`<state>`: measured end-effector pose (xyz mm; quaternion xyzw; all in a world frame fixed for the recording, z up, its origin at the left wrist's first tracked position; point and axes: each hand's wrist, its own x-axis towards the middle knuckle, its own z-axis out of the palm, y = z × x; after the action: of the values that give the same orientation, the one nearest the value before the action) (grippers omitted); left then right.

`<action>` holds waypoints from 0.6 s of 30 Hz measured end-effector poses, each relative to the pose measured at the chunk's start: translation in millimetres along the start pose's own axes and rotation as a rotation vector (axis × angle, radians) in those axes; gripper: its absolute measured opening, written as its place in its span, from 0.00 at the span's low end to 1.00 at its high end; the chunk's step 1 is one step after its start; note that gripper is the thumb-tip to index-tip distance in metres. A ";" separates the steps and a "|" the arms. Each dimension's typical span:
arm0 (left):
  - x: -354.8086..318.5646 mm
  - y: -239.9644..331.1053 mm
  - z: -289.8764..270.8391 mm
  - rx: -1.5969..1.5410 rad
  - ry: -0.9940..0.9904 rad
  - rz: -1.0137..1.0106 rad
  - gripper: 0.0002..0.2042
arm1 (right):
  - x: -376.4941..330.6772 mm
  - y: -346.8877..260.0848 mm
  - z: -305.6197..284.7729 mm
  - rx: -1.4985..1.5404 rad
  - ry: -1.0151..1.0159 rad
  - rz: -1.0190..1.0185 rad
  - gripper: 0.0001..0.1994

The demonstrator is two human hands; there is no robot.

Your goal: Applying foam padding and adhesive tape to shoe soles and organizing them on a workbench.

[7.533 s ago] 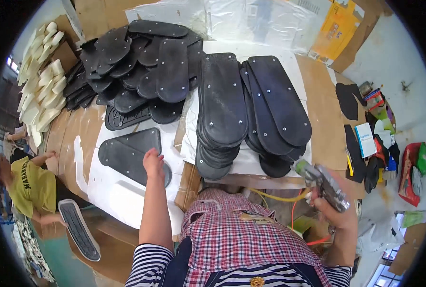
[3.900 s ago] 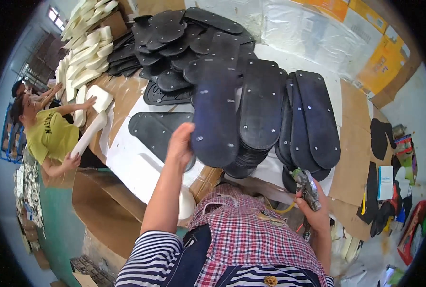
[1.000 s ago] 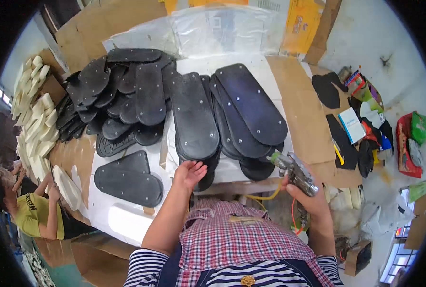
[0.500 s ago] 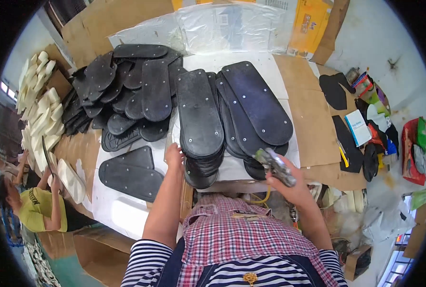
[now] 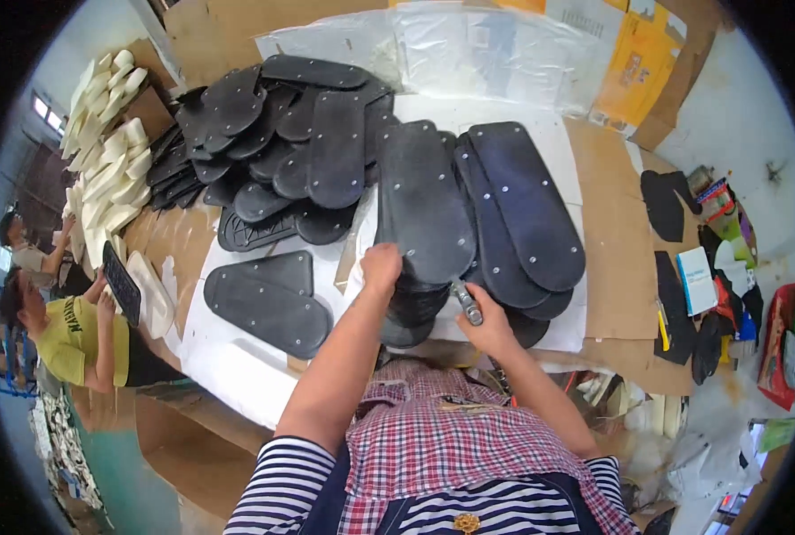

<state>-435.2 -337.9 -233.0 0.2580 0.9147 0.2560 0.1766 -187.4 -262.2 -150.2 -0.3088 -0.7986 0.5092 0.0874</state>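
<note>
Left hand (image 5: pixel 381 267) curled over the near end of the top black sole (image 5: pixel 422 201), fingers closed on its edge — stack of soles (image 5: pixel 412 308) directly beneath, running toward 12 o'clock. At 3 o'clock of it, right hand (image 5: pixel 485 323) clenched round a small metal tool (image 5: pixel 467 302), tip against the stack. Flat triangular black piece (image 5: pixel 268 299) at 9 o'clock, a second leaning stack (image 5: pixel 527 209) at 1 o'clock, loose soles heaped (image 5: pixel 272 134) at 11.

On the white-covered worktable (image 5: pixel 237 374), the tall stack of long black rubber soles (image 5: pixel 424 214) stood before the person, a fanned stack (image 5: pixel 527 209) to its right, a flat triangular black sole (image 5: pixel 268 299) left, a heap of black soles (image 5: pixel 272 134) behind-left.
</note>
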 end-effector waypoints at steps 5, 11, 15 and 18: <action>11.1 33.3 -8.9 -0.419 -0.022 -0.388 0.20 | 1.1 19.2 7.7 -0.028 0.026 -0.022 0.30; 15.1 36.3 -39.2 -0.893 -0.334 -0.561 0.13 | 1.4 14.0 -2.5 0.105 0.004 0.023 0.30; 18.2 42.7 -56.0 -1.010 -0.361 -0.548 0.13 | -8.8 7.0 -7.7 0.064 0.059 -0.011 0.29; 19.9 32.8 -57.1 -1.114 -0.375 -0.604 0.13 | -11.3 -2.6 -13.2 0.072 0.130 -0.129 0.28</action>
<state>-464.7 -324.0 -172.3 -0.0997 0.6314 0.5810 0.5039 -173.5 -259.5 -139.9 -0.2855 -0.7907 0.5098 0.1827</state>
